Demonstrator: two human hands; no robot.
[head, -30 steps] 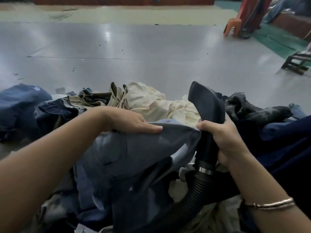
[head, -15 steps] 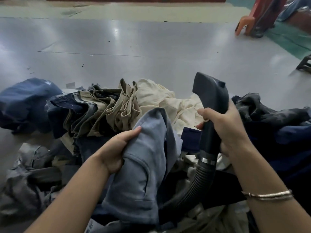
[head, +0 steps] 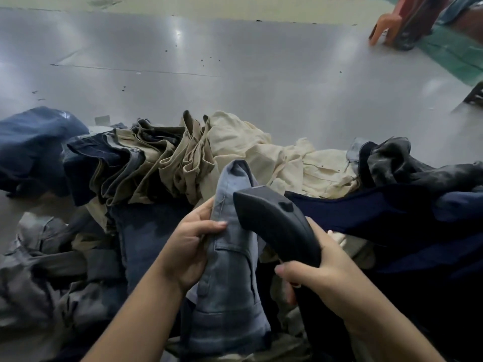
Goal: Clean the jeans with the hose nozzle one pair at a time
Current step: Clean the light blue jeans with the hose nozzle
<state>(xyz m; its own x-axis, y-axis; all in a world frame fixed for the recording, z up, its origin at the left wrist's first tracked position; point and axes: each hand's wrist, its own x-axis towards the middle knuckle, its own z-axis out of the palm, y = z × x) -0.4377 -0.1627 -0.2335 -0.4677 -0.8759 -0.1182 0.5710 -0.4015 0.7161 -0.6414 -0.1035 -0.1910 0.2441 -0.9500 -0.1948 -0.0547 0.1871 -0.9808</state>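
We are looking past the heaped clothes at bare grey floor [head: 235,82] stretching ahead, an orange plastic chair [head: 384,27] standing at its far right edge. Our left hand [head: 192,246] is gripping the light blue jeans [head: 230,278] upright in the middle, thumb pinching the fabric. Our right hand [head: 321,275] is wrapping round the black hose nozzle [head: 271,220], its head touching the jeans.

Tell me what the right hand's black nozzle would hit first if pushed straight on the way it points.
Likely the light blue jeans held by the left hand; the black hose nozzle in the right hand points at them, though depth is unclear.
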